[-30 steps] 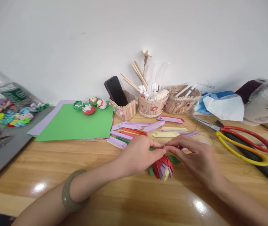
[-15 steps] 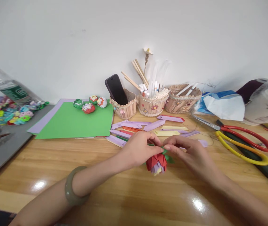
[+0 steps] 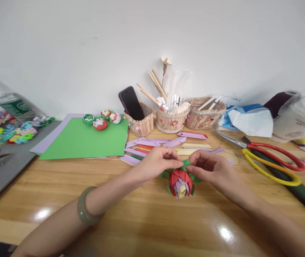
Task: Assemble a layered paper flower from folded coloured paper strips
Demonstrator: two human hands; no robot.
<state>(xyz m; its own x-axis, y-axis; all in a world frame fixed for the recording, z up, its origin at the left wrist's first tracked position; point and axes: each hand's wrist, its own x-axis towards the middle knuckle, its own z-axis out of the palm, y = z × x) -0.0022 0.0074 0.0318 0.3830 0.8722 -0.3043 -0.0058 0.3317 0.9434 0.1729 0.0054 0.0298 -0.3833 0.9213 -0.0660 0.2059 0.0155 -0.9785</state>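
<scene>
A folded paper flower [image 3: 180, 184] with red outer petals, lilac inner ones, a pale yellow centre and green leaves is held just above the table, its face turned toward me. My left hand [image 3: 161, 162] pinches its green upper part from the left, thumb and fingertips together. From the right, my right hand [image 3: 208, 166] pinches the green paper leaf [image 3: 186, 164] at the top of the flower. Behind the hands lie folded paper strips [image 3: 175, 141] in lilac, red and yellow.
Green paper sheets [image 3: 82, 142] with several small paper flowers [image 3: 100, 124] lie at left. Stick baskets [image 3: 172, 121] line the wall, one holding a phone [image 3: 131, 103]. Red-and-yellow-handled scissors [image 3: 272, 180] rest at right, near a plastic cup [image 3: 291, 121]. A bottle [image 3: 15, 105] leans at far left.
The flower has tipped up, so its centre and green leaves show more. Both hands keep pinching at its top, and the view has shifted slightly.
</scene>
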